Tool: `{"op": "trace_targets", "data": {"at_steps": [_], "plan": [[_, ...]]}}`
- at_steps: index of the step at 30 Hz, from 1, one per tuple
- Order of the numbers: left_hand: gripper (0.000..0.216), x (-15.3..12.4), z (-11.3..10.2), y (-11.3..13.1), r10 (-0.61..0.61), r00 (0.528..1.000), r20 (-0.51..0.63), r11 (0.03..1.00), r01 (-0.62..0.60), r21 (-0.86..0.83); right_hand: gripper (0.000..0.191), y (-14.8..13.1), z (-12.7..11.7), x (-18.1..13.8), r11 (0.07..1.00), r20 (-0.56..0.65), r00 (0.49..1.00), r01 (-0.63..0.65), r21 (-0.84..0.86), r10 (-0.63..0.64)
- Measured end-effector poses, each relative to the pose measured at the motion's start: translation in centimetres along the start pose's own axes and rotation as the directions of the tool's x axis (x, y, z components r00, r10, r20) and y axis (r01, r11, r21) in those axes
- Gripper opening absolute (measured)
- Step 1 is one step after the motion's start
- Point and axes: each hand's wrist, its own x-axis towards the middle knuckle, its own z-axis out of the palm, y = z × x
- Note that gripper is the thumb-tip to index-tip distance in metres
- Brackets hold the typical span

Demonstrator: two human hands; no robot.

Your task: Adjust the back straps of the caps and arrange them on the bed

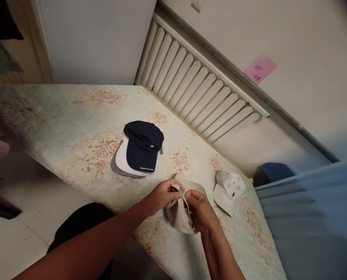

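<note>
Both hands grip a beige baseball cap [179, 217] near the front edge of the floral-covered surface [82, 116]. The cap's crown hangs toward me, and its brim points away behind my fingers. My left hand [164, 194] pinches the cap's back strap from the left. Opposite it, my right hand [201, 208] pinches the strap end from the right, partly hiding the crown. Farther left, a navy cap [142, 146] lies on top of a white cap [121, 157] and a grey one [115, 167]. A white cap with a small dark logo [228, 188] rests to the right.
A white radiator [199, 81] runs along the wall behind the surface. Blue curtain [313, 210] hangs at the right, with a dark blue object [274, 172] beside it. A pink note [260, 69] is on the wall. Tiled floor [24, 229] shows at lower left.
</note>
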Motion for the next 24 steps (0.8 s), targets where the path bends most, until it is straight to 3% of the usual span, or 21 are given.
{"op": "trace_targets", "data": {"at_steps": [6, 12, 18, 21, 24], "plan": [[0.028, -0.1, 0.2, 0.3, 0.002, 1.000, -0.025, 0.998, -0.004, -0.060, 0.029, 0.0, -0.5, 0.1, 0.996, -0.020, 1.000, 0.005, -0.086, -0.007], [0.025, -0.1, 0.2, 0.7, 0.043, 0.997, -0.067, 0.999, -0.042, 0.020, 0.028, -0.5, -1.1, -0.4, 0.972, 0.083, 0.994, 0.084, -0.218, -0.067], [0.019, -0.5, 0.2, 1.5, 0.031, 0.994, -0.102, 0.995, -0.021, 0.099, 0.036, -1.5, -2.1, -2.1, 0.811, 0.160, 0.976, 0.214, -0.544, -0.150], [0.019, -0.7, 0.4, 2.0, 0.024, 0.993, -0.117, 0.993, -0.010, 0.117, 0.038, -1.5, -3.2, -3.1, 0.727, 0.116, 0.986, 0.165, -0.667, -0.117], [0.020, -0.7, 0.5, 2.2, 0.004, 0.993, -0.116, 0.993, 0.010, 0.119, 0.027, -1.3, -4.3, -3.6, 0.732, 0.073, 0.994, 0.112, -0.672, -0.085]]}}
